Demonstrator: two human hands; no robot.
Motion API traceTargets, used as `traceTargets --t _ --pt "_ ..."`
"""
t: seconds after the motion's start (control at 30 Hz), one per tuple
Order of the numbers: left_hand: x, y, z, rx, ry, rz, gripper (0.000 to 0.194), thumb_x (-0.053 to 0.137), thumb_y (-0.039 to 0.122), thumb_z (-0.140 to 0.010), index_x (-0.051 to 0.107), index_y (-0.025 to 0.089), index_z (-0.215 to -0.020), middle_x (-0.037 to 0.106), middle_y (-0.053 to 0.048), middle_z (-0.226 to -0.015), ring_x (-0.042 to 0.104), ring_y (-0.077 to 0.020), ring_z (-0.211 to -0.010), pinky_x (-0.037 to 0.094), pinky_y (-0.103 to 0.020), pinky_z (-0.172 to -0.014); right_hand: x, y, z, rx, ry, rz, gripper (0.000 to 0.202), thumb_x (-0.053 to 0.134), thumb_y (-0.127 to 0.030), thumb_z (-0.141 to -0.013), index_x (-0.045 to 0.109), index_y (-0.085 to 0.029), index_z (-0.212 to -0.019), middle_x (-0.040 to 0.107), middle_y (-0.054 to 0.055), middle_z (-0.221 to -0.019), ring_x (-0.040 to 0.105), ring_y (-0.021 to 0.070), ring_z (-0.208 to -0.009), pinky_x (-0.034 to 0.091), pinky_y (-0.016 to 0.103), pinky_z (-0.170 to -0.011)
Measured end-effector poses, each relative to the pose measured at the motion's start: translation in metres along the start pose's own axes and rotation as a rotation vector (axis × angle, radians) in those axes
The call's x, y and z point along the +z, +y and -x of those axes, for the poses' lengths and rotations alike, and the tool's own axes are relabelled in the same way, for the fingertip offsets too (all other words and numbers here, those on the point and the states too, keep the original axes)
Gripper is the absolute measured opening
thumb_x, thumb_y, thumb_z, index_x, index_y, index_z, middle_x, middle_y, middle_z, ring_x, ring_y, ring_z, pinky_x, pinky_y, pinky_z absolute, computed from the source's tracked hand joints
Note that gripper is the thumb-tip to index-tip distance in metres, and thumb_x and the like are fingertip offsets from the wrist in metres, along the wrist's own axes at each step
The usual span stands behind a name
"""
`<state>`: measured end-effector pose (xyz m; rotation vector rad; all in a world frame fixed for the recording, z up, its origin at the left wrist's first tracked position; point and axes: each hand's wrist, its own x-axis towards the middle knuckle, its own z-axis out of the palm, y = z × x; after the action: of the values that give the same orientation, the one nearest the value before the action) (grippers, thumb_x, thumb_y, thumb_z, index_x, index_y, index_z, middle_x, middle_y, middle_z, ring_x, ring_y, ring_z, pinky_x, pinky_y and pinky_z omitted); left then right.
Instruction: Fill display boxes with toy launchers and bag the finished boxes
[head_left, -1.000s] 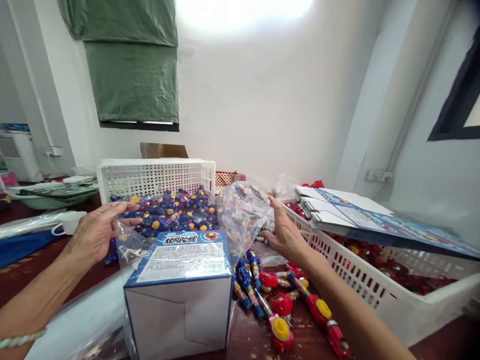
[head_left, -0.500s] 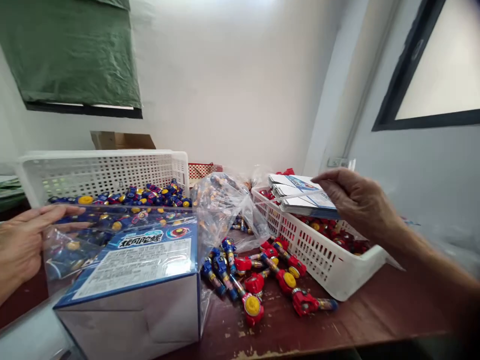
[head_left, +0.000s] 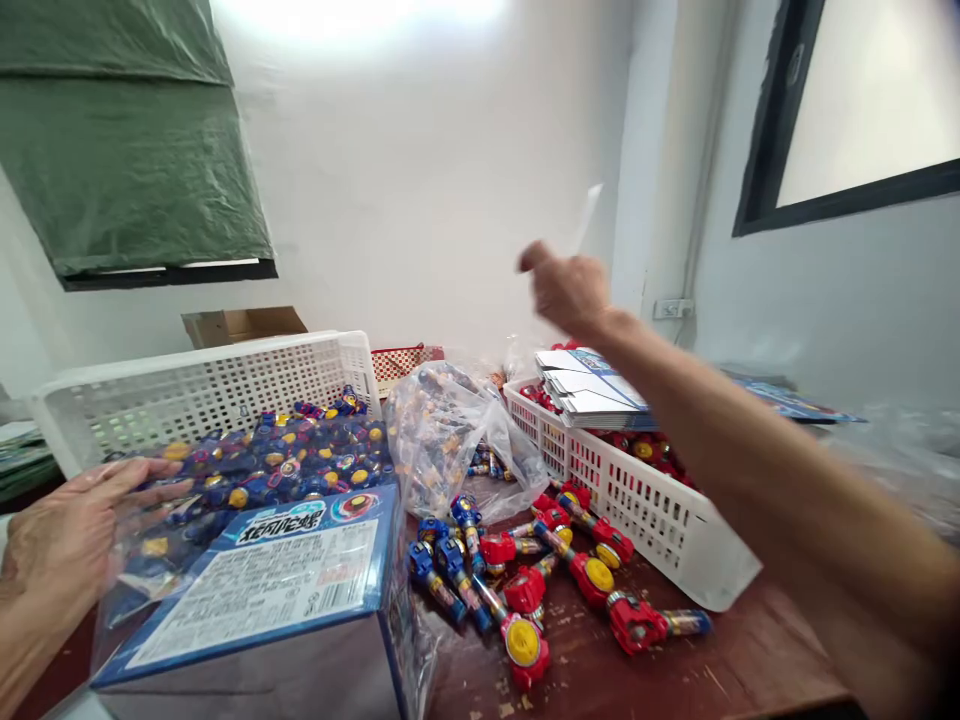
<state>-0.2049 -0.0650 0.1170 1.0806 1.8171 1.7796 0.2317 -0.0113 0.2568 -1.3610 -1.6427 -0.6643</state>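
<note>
At the lower left stands a blue and white box (head_left: 262, 570) inside a clear plastic bag (head_left: 150, 560). My left hand (head_left: 67, 545) holds the bag's edge between thumb and fingers, beside the box. Raised in front of the wall, my right hand (head_left: 570, 290) is blurred by motion; a thin whitish strip (head_left: 589, 215) shows just above it, and I cannot make out how it is held. Below and left of my right arm, folded white cards (head_left: 592, 392) lie stacked on a white basket (head_left: 637, 500) of red toys.
Another white basket (head_left: 217, 390) with blue toys stands behind the box. A clear bag of toys (head_left: 442, 430) sits mid-table. Several blue toys (head_left: 454, 560) and red toys (head_left: 592, 575) lie loose on the dark red table (head_left: 600, 690). An open carton (head_left: 244, 325) is at the back.
My right hand has moved up and left from beside the stacked cards to in front of the wall. My left hand still holds the bag. The whole view has shifted slightly.
</note>
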Motion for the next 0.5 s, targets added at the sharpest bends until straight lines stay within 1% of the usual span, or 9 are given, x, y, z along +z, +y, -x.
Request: traceTargets --t 0.03,0.07,0.1,0.17,0.2,0.27,0.33,0.4,0.5 --pt "0.002 -0.001 0.001 -0.024 -0.002 0.071 0.016 0.065 0.036 -0.063 0.065 0.024 -0.072 0.073 0.003 -0.071 0.067 -0.0221 -0.071 0.053 -0.027 -0.049 -0.007 0.024 -0.015 0.062 0.056 0.086 0.037 0.049 0.004 -0.08 0.063 -0.015 -0.109 0.049 -0.005 -0.059 0.046 0.0101 -0.062 0.03 0.032 -0.07" --pt "0.006 0.0 0.004 -0.004 -0.005 0.113 0.016 0.068 0.035 -0.062 0.067 0.024 -0.075 0.073 0.004 -0.073 0.067 -0.021 -0.073 0.053 -0.025 -0.051 -0.016 0.046 -0.028 0.111 0.101 0.148 0.032 0.049 0.0 -0.083 0.063 -0.012 -0.109 0.056 -0.002 -0.067 0.05 0.0104 -0.069 0.03 0.034 -0.072" --pt "0.01 0.001 0.007 0.045 -0.012 0.121 0.017 0.069 0.034 -0.063 0.068 0.024 -0.077 0.073 0.004 -0.076 0.066 -0.0199 -0.076 0.052 -0.023 -0.053 -0.027 0.066 -0.038 0.137 0.121 0.176 0.028 0.049 -0.004 -0.085 0.062 -0.009 -0.109 0.061 0.002 -0.076 0.053 0.0114 -0.076 0.028 0.037 -0.073" --pt "0.02 0.004 0.014 0.136 -0.006 0.098 0.014 0.067 0.033 -0.065 0.07 0.024 -0.075 0.072 0.004 -0.079 0.066 -0.0181 -0.079 0.05 -0.019 -0.055 -0.05 0.094 -0.045 0.209 0.187 0.231 0.026 0.047 -0.012 -0.089 0.061 -0.007 -0.11 0.065 0.008 -0.089 0.055 0.0132 -0.084 0.026 0.04 -0.072" --pt "0.024 0.005 0.015 0.144 -0.004 0.101 0.012 0.067 0.032 -0.066 0.069 0.023 -0.073 0.072 0.004 -0.078 0.065 -0.0171 -0.078 0.049 -0.018 -0.054 -0.061 0.102 -0.044 0.23 0.219 0.243 0.026 0.046 -0.015 -0.09 0.061 -0.007 -0.11 0.066 0.011 -0.092 0.056 0.0138 -0.086 0.026 0.041 -0.071" --pt "0.029 0.004 0.013 0.079 0.009 0.153 0.009 0.068 0.031 -0.066 0.068 0.023 -0.07 0.07 0.005 -0.074 0.064 -0.0157 -0.071 0.046 -0.017 -0.049 -0.076 0.109 -0.034 0.244 0.276 0.254 0.028 0.046 -0.018 -0.09 0.063 -0.009 -0.11 0.067 0.013 -0.091 0.055 0.0144 -0.083 0.026 0.041 -0.07" --pt "0.028 -0.002 0.005 0.001 0.007 0.197 0.01 0.07 0.031 -0.066 0.068 0.025 -0.074 0.07 0.007 -0.074 0.063 -0.0156 -0.068 0.045 -0.018 -0.046 -0.082 0.11 -0.02 0.236 0.297 0.248 0.029 0.047 -0.019 -0.091 0.065 -0.011 -0.112 0.067 0.015 -0.088 0.052 0.0152 -0.077 0.027 0.041 -0.07" --pt "0.024 -0.008 -0.003 -0.046 -0.014 0.205 0.011 0.07 0.032 -0.068 0.067 0.026 -0.077 0.071 0.007 -0.077 0.064 -0.0161 -0.069 0.046 -0.019 -0.048 -0.08 0.11 -0.01 0.26 0.279 0.252 0.03 0.048 -0.02 -0.091 0.064 -0.012 -0.115 0.066 0.015 -0.085 0.048 0.0157 -0.072 0.028 0.04 -0.07" --pt "0.016 -0.008 -0.005 -0.013 -0.007 0.194 0.01 0.069 0.031 -0.071 0.067 0.025 -0.079 0.072 0.007 -0.086 0.065 -0.0141 -0.072 0.048 -0.018 -0.053 -0.073 0.109 0.0 0.29 0.239 0.245 0.03 0.049 -0.019 -0.089 0.063 -0.014 -0.116 0.063 0.012 -0.08 0.042 0.0157 -0.066 0.03 0.038 -0.069"
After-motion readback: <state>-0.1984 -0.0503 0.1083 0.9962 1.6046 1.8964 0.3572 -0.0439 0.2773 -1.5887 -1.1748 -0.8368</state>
